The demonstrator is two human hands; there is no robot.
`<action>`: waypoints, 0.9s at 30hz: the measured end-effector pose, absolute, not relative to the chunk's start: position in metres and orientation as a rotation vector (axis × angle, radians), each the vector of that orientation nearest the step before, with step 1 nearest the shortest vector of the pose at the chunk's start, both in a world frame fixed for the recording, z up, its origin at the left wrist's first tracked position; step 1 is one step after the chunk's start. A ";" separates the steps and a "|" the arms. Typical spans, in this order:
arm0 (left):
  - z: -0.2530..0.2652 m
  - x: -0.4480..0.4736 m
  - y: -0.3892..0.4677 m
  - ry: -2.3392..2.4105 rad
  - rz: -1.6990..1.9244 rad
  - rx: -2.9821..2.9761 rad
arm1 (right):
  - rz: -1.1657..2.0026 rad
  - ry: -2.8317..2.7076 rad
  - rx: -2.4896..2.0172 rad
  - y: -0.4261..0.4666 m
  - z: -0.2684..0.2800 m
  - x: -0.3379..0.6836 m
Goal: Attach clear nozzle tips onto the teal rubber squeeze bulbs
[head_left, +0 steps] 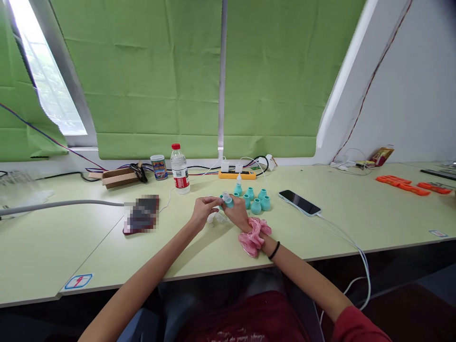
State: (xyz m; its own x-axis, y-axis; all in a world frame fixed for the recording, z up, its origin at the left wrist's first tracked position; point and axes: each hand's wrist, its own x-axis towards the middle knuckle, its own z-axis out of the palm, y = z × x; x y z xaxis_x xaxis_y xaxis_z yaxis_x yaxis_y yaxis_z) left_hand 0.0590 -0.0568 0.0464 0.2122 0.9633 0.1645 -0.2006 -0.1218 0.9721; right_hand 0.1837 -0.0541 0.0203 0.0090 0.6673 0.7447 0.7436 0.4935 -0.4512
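My right hand (236, 213), with a pink scrunchie and a thin black band at its wrist, is closed around a small teal rubber bulb (228, 203). A clear plastic piece (226, 195) sits at the bulb's top. My left hand (205, 209) meets it from the left, thumb and fingers pinched at the clear piece; the exact grip is too small to see. Under the hands lie several whitish translucent pieces (216, 218). Just beyond my right hand stand several more teal bulbs (255, 206), and one at the back (238, 189) has a clear tip on top.
A water bottle (180, 172), a can (158, 167) and an open cardboard box (120, 177) stand at the back left. Behind the bulbs is an orange power strip (237, 175). A charging phone (299, 203) lies right, a blurred-out device (141, 214) left, orange tools (402, 184) far right.
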 end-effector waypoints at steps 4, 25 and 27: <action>0.044 0.057 -0.055 0.793 1.204 1.296 | -0.089 -1.689 -1.186 -0.055 0.021 0.184; 0.041 0.053 -0.049 0.674 1.202 1.525 | 0.044 -1.694 -1.149 -0.057 0.022 0.185; 0.040 0.053 -0.047 0.692 1.179 1.467 | 0.005 -1.689 -1.174 -0.056 0.021 0.184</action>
State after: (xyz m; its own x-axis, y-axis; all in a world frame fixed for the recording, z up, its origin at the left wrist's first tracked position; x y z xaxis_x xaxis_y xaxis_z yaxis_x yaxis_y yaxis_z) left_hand 0.0533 -0.0473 0.0400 0.3398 0.8920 0.2981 -0.1744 -0.2517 0.9520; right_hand 0.1842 -0.0559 0.0214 0.0104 0.6899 0.7239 0.6854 0.5221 -0.5075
